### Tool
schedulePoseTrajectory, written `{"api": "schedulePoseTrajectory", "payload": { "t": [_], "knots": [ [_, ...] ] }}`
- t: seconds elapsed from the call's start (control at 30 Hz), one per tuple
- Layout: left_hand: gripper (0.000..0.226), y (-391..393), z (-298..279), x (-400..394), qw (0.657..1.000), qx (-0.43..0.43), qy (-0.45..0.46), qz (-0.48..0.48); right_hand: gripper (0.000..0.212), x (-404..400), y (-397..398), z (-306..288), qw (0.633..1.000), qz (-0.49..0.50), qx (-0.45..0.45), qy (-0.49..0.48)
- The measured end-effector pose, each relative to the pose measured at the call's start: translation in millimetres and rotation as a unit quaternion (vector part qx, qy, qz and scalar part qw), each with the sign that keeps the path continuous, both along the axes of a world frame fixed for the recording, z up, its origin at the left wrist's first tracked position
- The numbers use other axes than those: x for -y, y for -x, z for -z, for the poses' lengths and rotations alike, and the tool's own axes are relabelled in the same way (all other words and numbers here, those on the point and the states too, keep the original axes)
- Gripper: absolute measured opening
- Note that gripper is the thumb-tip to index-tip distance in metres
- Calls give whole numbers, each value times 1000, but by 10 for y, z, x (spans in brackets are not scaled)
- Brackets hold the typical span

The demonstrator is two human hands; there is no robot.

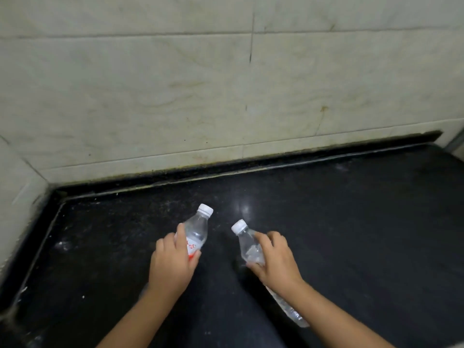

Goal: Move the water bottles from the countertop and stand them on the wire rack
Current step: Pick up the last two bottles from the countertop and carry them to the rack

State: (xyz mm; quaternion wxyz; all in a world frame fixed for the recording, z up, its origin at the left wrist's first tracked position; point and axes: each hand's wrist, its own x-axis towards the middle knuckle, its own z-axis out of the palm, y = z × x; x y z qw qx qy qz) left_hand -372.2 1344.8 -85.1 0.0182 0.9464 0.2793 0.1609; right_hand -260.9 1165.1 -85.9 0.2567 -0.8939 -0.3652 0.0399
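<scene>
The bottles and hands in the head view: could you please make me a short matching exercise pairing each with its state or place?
Column one:
1. left hand
2. right hand
3. countertop
4. wall tiles

Column two:
A. black, speckled
B. grips the plain clear bottle
C. pale, stained
D. grips the red-labelled bottle

Pairs: 1-D, 2-B, 3-A, 4-C

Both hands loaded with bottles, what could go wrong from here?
1. The left hand grips the red-labelled clear plastic bottle low on its body, and the bottle is tilted; it may slip.
2. The right hand holds the label-free clear plastic bottle, which looks crumpled, so it may stand poorly.
3. No wire rack is in view.
</scene>
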Motion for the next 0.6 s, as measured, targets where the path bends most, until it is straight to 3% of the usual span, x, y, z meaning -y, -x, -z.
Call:
{"api": "schedulePoseTrajectory", "payload": {
  "t": [0.1, 0.23, 0.43, 0.6],
  "knots": [
    [88, -288, -290, 557, 999, 30, -20, 26, 60, 547, -159, -203, 997, 47, 5, -58],
    [87, -831, -613, 1556, 994, 79, -26, 69, 82, 1633, -456, -574, 986, 103, 23, -127],
    [85, -1847, -1076, 3444, 971, 166, -18, 169, 67, 3429, -1112, -1076, 952, 185, 193, -151],
    [65, -2632, -1487, 4846, 940, 247, -56, 227, 55, 4591, -1641, -1453, 886, 260, 351, -155]
  ]
}}
